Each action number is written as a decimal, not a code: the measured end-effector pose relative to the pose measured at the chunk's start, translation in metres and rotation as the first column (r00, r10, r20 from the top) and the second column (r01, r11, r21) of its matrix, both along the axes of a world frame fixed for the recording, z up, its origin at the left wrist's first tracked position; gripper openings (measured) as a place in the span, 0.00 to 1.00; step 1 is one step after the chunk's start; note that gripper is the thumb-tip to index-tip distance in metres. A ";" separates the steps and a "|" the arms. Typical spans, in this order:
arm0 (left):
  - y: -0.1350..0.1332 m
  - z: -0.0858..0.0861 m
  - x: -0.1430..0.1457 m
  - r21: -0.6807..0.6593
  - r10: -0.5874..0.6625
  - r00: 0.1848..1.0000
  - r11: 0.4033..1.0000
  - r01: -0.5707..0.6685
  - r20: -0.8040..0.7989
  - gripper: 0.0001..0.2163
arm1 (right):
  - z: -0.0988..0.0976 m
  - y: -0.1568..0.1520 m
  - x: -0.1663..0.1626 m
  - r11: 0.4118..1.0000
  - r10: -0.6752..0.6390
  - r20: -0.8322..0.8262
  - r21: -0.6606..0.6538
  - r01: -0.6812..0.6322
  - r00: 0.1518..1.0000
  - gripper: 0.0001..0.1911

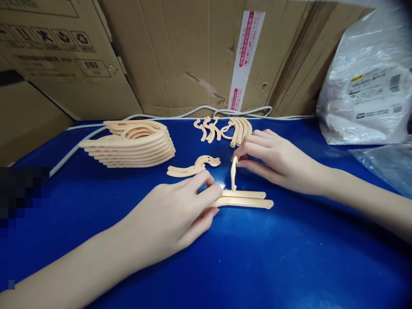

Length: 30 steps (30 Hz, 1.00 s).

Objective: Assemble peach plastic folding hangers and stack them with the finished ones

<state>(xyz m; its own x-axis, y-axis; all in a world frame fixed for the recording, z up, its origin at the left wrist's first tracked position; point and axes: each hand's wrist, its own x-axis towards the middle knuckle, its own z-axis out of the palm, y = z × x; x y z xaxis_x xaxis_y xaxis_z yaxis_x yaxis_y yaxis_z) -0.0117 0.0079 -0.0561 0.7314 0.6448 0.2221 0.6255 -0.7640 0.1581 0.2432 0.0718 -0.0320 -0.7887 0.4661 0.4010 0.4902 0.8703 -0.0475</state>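
My left hand (pixel 183 210) is closed on two long beige plastic hanger arms (pixel 246 199), which lie side by side with their free ends pointing right. My fingers cover the arms' left ends. My right hand (pixel 267 156) pinches the top of a small beige hanger hook (pixel 233 175) between thumb and fingers. The hook stands upright, its lower end at the upper arm; whether it is joined there I cannot tell. Just beyond my left hand lies another group of curved beige hanger pieces (pixel 182 171).
A stack of beige hangers (pixel 135 146) sits at the left on the blue tabletop (pixel 257 266). Loose hooks (pixel 210 128) and curved arms (pixel 241 131) lie at the back. Behind them are a white cable (pixel 180 116), cardboard boxes (pixel 193 51) and a clear plastic bag (pixel 367 86) at right.
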 end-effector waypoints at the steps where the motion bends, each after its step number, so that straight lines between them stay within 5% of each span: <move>1: 0.000 0.000 0.000 0.007 -0.006 1.000 1.000 0.006 -0.002 0.02 | 0.002 -0.003 -0.002 0.989 -0.006 -0.062 -0.147 -0.003 0.998 0.08; 5: 0.000 0.004 0.003 0.019 -0.018 1.000 1.000 0.018 0.006 0.02 | -0.001 -0.011 -0.010 0.774 -0.146 -0.310 -0.627 -0.086 0.939 0.07; 10: -0.002 0.003 0.005 0.057 -0.014 1.000 0.998 0.014 0.010 0.04 | -0.018 -0.008 -0.016 0.593 -0.326 -0.440 -0.784 -0.182 0.837 0.11; 19: -0.003 0.001 0.003 0.142 0.008 0.997 0.990 -0.020 0.082 0.06 | -0.022 -0.008 -0.014 0.541 -0.393 -0.442 -0.820 -0.186 0.806 0.12; 23: 0.003 0.009 -0.002 -0.044 0.084 0.986 0.996 -0.079 0.146 0.05 | -0.023 -0.007 -0.013 0.580 -0.370 -0.453 -0.795 -0.179 0.811 0.10; 30: 0.009 0.012 -0.005 -0.279 0.189 0.950 0.953 -0.116 0.248 0.08 | -0.024 -0.007 -0.013 0.556 -0.370 -0.446 -0.809 -0.190 0.815 0.10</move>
